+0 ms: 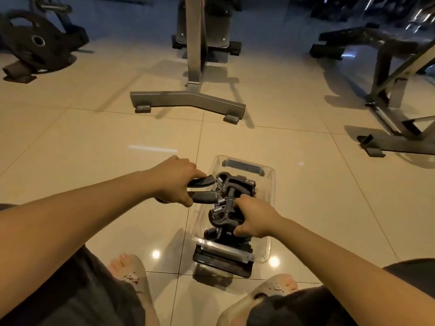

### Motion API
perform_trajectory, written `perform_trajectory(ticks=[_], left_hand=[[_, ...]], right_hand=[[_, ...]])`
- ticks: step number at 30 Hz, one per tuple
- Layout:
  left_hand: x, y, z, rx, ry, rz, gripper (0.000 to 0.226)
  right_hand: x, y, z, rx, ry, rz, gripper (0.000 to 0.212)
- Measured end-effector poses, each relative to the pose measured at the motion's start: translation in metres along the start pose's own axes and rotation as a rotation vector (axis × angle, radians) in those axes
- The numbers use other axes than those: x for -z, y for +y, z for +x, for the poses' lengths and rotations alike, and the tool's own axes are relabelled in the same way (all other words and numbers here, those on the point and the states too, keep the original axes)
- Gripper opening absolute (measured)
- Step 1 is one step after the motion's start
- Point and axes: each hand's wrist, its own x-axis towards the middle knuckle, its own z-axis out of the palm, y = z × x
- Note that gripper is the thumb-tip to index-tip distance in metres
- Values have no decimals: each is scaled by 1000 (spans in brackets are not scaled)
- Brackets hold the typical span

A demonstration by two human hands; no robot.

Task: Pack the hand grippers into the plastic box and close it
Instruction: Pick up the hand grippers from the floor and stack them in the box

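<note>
A clear plastic box (pixel 268 184) stands open on the tiled floor in front of me, with black latches at its near and far ends. Several black hand grippers (pixel 237 184) with metal springs lie piled inside it. My left hand (pixel 175 182) is closed around the two handles of one hand gripper (pixel 203 189), held at the box's left rim with its spring end over the pile. My right hand (pixel 255 217) reaches into the box and grips another black hand gripper (pixel 227 208) in the middle of the pile.
A grey T-shaped machine base (pixel 188 100) stands just beyond the box. Weight plates on a rack (pixel 35 43) sit far left, and a bench frame (pixel 388 90) far right. My knees and sandalled feet (pixel 131 271) flank the box's near end.
</note>
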Motion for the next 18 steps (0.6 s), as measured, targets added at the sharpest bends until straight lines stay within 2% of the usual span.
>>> perform_trajectory(ticks=[6, 12, 18], left_hand=[[-13, -23, 18, -26, -31, -26, 56], [-25, -45, 33, -36, -42, -51, 56], [-34, -54, 41, -62, -83, -96, 61]], right_hand=[[-37, 6, 23, 41, -52, -21, 63], [-57, 14, 35, 5, -88, 23, 69], [-72, 16, 34, 17, -119, 43, 61]])
